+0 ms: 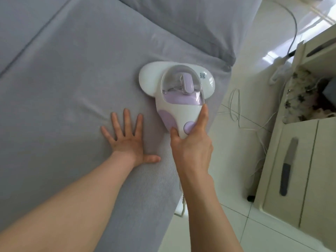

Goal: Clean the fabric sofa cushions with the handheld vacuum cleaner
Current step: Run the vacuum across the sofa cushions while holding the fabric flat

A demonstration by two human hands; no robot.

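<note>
Vacuum [179, 88] flat on grey seat cushion [72, 79], near its right edge. Right hand [190, 142] grips the handle; left hand [130, 140] beside it, fingers spread, palm pressing fabric.

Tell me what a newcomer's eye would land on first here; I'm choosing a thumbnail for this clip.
The white and lilac handheld vacuum cleaner stands out first, flat on the grey sofa seat cushion near its right edge, its handle gripped by the right hand. Next comes the left hand, spread flat on the fabric just left of it. White cords trail over the glossy floor tiles at right.
</note>
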